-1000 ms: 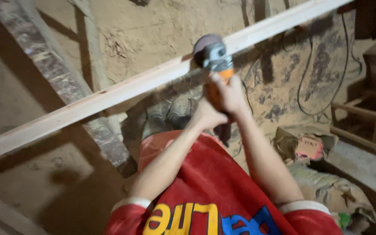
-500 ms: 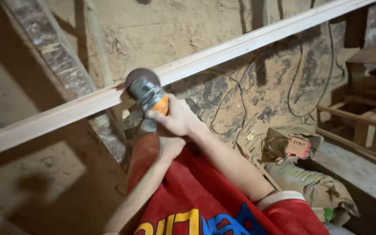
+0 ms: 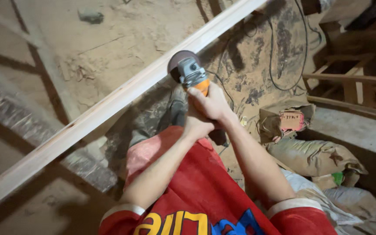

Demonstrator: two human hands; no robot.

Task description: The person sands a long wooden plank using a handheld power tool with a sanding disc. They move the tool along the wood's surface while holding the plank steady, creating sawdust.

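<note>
Grinder (image 3: 191,72) on pale wood beam (image 3: 109,104) — dusty dirt floor (image 3: 122,39), cables (image 3: 279,52).

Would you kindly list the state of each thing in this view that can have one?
Angle grinder: gripped in both hands, disc against the long wooden strip.
Right hand: closed round the grinder's orange body.
Left hand: closed on the grinder's rear, just behind the right hand.
Wooden strip: lying slanted across the view, raised off the dusty floor.
Black cable: loose, looped on the floor.
Sack: lying slumped on its side.
</note>
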